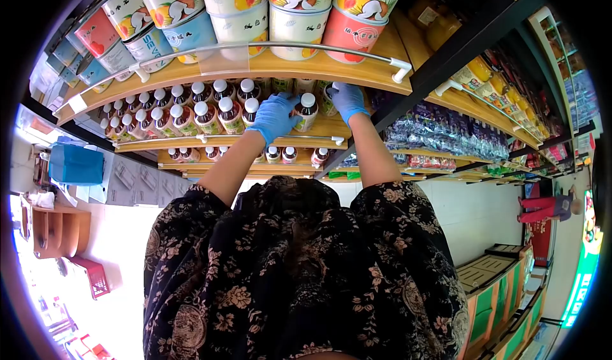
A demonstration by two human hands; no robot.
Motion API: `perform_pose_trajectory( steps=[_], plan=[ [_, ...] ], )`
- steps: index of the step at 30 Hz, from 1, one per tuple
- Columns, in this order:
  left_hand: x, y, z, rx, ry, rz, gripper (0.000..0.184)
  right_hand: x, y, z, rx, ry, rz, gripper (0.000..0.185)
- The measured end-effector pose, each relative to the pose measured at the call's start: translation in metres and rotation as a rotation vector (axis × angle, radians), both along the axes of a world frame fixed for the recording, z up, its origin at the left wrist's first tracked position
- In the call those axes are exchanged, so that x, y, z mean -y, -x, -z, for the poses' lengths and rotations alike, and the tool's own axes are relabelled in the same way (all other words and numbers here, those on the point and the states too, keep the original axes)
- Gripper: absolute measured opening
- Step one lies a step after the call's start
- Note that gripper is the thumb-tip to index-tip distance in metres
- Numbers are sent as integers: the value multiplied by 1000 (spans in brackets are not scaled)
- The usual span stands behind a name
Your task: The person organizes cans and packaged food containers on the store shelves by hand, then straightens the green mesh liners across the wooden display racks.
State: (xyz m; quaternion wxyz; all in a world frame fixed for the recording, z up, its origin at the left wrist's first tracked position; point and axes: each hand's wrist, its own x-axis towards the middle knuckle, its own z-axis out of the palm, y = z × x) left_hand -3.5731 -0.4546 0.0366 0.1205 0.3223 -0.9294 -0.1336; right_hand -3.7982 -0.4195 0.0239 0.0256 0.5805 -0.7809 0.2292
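My left hand, in a blue glove, reaches onto the shelf with its fingers against the left side of a white-capped bottle of dark drink. The bottle stands upright near the shelf's front rail. Farther right, my right hand, also gloved in blue, has its fingers curled about another white-capped bottle set deeper in. Part of that bottle is hidden by the hand. Rows of similar bottles fill the shelf to the left of my hands.
Large fruit cans stand on the shelf above, behind a metal rail. A black post rises just right of my right hand. More bottles sit one shelf lower. Packaged goods line the neighbouring shelves. A person is far right.
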Motion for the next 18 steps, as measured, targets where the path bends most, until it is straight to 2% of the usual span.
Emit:
perform_pose_trajectory(
  steps=[2,5,6,9,10,14,18],
  plan=[
    [1,3,-26,109,-139,-51,73,-13,-2,-12,48,-51,-103,31],
    [9,12,-34,14,-118,-16,76,-35,-14,-30,79,-196,-199,33],
    [13,16,-28,-89,-108,63,70,-40,-17,-31,85,-256,-221,34],
    [17,34,-18,29,-123,150,63,-47,-19,-24,181,-197,-168,37],
    [17,39,-14,16,-137,110,55,-51,-19,-24,175,-157,-156,37],
    [7,42,-21,26,-152,25,46,-61,-13,-26,136,-207,-261,44],
    [-3,43,-30,96,-154,16,50,-69,-14,-24,157,-133,-290,48]
  ],
)
